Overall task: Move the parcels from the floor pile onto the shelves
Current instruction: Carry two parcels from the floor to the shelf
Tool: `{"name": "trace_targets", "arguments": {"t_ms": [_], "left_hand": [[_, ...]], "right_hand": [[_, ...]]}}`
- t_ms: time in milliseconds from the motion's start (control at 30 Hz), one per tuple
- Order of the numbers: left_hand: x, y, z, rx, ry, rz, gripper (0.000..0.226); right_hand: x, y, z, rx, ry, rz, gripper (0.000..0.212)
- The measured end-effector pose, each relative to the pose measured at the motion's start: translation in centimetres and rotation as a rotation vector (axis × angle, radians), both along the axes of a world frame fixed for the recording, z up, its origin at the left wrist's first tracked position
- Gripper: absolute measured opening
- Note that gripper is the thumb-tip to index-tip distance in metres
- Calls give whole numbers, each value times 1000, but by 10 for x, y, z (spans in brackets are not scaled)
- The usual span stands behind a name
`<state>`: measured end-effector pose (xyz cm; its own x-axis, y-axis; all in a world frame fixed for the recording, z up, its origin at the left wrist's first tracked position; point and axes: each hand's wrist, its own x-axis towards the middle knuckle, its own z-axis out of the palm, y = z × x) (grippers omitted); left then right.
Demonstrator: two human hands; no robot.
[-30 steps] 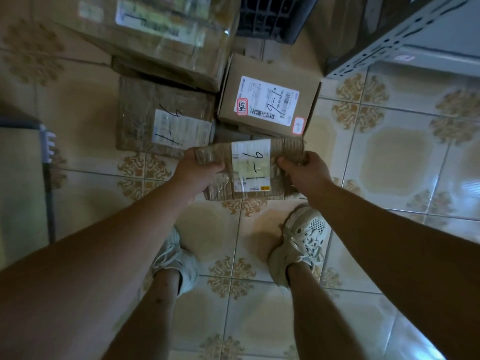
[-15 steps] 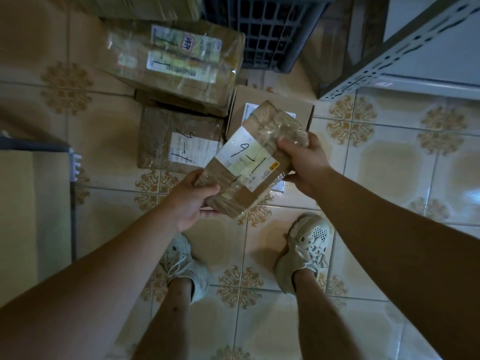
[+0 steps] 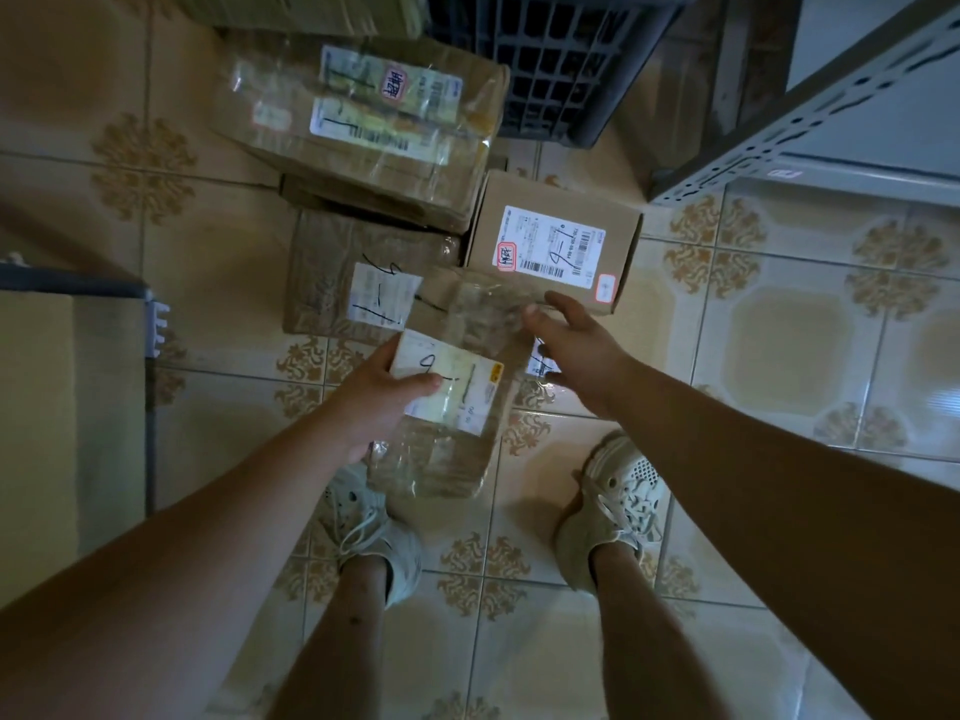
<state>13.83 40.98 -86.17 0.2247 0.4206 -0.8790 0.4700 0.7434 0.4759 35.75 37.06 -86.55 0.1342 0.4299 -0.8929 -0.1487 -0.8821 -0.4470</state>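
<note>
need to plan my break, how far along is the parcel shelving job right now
Done: no parcel shows on the visible part of the shelf. In hand: the left hand grips one taped parcel; the right hand is open beside it. Left: at least three boxes sit in the floor pile, the large taped box, the white-labelled box and the brown box.

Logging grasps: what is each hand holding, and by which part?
Left hand grips the taped parcel at its left edge, thumb on the label; right hand holds nothing.
</note>
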Motion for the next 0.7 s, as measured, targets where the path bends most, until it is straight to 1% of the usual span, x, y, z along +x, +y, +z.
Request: {"name": "trace_targets", "arguments": {"t_ms": [133, 200, 267, 367, 467, 533, 600, 633, 700], "left_hand": [[-19, 0, -24, -4, 141, 149, 20], [-25, 1, -36, 1, 189, 209, 22], [-26, 1, -50, 8, 198, 283, 24], [-27, -3, -71, 36, 190, 339, 22], [-28, -11, -87, 95, 180, 342, 22], [-27, -16, -93, 136, 172, 327, 23], [-26, -20, -97, 160, 163, 334, 31], [-26, -21, -98, 166, 157, 345, 34], [-25, -23, -98, 176, 141, 360, 38]], "right_hand": [[13, -7, -27, -76, -352, 498, 63], [17, -12, -53, -89, -440, 657, 66], [17, -17, -80, -83, -520, 793, 70], [13, -25, -118, -66, -671, 992, 87], [11, -32, -144, -84, -761, 1089, 107], [11, -36, -153, -88, -846, 1124, 116], [10, -39, -156, -123, -866, 1125, 115], [9, -41, -156, -153, -843, 1085, 111], [5, -43, -159, -204, -742, 936, 104]]}}
